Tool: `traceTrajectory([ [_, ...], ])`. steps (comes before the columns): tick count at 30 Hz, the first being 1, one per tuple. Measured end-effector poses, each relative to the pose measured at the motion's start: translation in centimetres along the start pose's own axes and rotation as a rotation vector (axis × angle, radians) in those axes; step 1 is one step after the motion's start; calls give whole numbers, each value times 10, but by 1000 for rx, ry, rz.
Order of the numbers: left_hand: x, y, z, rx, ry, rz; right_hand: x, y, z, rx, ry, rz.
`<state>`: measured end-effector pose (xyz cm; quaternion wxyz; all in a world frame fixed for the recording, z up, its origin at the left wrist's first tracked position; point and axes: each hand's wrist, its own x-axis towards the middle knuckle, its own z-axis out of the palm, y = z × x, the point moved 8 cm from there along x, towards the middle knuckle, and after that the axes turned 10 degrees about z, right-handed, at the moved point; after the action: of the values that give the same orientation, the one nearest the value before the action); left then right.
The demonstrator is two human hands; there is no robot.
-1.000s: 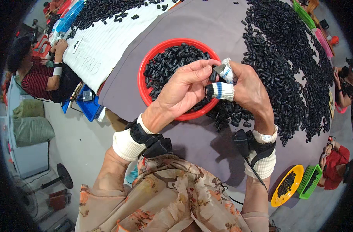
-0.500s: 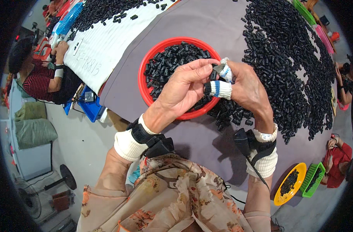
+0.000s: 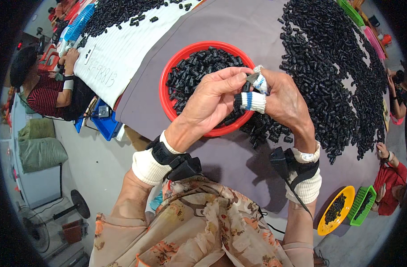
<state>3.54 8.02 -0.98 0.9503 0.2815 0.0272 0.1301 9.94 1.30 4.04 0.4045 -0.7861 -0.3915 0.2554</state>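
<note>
Over the rim of a red basin (image 3: 166,103) filled with small black plastic parts (image 3: 185,82), my two hands meet. My left hand (image 3: 212,95) pinches a small black plastic part (image 3: 246,86) between thumb and fingers. My right hand (image 3: 286,95) closes against the same part, its thumb and a finger wrapped in white knitted finger sleeves with blue stripes (image 3: 253,101). A small grey flat piece, perhaps a blade, shows at the right thumb, mostly hidden by the fingers.
A large heap of black parts (image 3: 319,84) spreads over the grey cloth on the right. A yellow basin (image 3: 323,228) and a green basket (image 3: 363,209) stand at lower right. Co-workers sit at left and right. A fan (image 3: 80,204) stands at lower left.
My hands keep almost the same place and grip, with only a slight shift of the right fingers. At the right, a co-worker in red has stretched a hand up toward the heap's edge.
</note>
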Motion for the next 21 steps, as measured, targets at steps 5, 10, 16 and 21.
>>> traceTrajectory([
  [5, -1, 0, 0, 49, 59, 1, 1, -1, 2, -11, 17, -39],
  [10, 0, 3, -1, 115, 82, 26, 2, 2, 3, -7, 24, -15],
  [16, 0, 0, -6, 141, 119, 5, 3, 8, 6, 14, 14, -25],
  [21, -1, -1, -8, 160, 126, -15, 2, 13, 10, 35, -12, -17],
])
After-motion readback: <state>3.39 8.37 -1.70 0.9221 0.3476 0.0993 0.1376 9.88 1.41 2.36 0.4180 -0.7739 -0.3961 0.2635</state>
